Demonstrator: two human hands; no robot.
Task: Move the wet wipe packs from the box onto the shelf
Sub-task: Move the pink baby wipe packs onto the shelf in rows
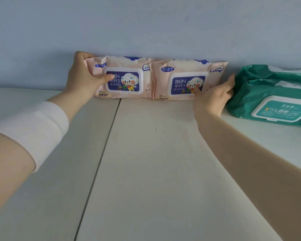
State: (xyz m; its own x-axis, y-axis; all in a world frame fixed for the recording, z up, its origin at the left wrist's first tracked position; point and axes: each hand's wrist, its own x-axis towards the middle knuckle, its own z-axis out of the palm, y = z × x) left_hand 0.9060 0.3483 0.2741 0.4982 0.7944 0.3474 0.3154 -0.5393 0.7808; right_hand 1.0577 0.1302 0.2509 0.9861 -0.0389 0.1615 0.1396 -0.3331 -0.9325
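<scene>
Against the far wall (pixel 146 28), at the back of the white shelf (pixel 155 162), two pink baby wipe packs stand on their long edges, side by side, lids facing the near side. Their long axes run left to right along the wall, so together they make one row. The left pink pack (pixel 125 79) and the right pink pack (pixel 186 80) touch or slightly overlap at the middle; I cannot tell which.

The person's left hand (pixel 84 79) is closed on the left end of the left pack, fingers wrapped over its top corner toward the wall and thumb pressed on the front beside the lid. Their right hand (pixel 214 96) is at the right end of the right pack, thumb on the front low by the lid and fingers curled round the end, so it looks clamped there too, though the fingers behind are hidden. Each hand has its own pack; neither needs to cross over.

To the right, just beside the right hand, two green wipe packs (pixel 271 100) lie flat, one stacked on the other, with the fingers apparently brushing the lower one.

My guess is that the packs are being squared up against the wall, and that the next move is simply to let go without tipping them forward. They are soft and standing on a narrow edge, so they could slump.

No box is in view, so I cannot say what remains in it.
</scene>
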